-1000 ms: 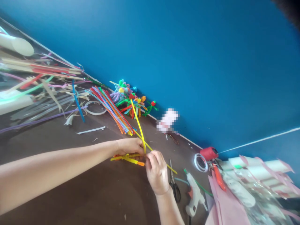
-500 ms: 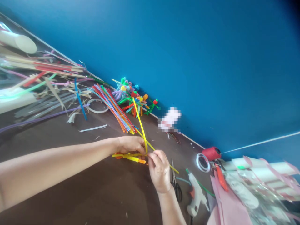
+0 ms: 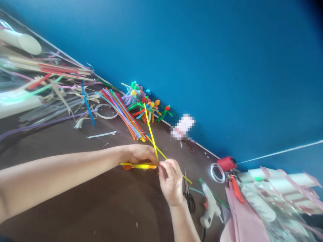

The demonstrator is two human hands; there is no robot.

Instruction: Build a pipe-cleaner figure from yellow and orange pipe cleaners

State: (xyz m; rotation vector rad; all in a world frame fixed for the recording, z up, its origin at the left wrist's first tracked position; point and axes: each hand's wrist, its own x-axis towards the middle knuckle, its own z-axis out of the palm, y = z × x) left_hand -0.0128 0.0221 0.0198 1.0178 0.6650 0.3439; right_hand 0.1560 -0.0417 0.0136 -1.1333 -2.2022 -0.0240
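The yellow pipe cleaner (image 3: 151,131) was pinched at its lower end by the meeting fingertips of the left hand (image 3: 141,154) and right hand (image 3: 172,183), its long axis pointed between eleven and twelve o'clock.

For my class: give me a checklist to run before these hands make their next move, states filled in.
1. Left hand on the yellow-orange piece: ok.
2. Right hand grip firm: cannot tell; contact partly hidden.
3. Raised yellow stem unheld at its upper end: ok.
4. No other stem passing behind that hand: not ok; another yellow stem does.
5. Scissors unheld: ok.
6. Glue gun cool: cannot tell.
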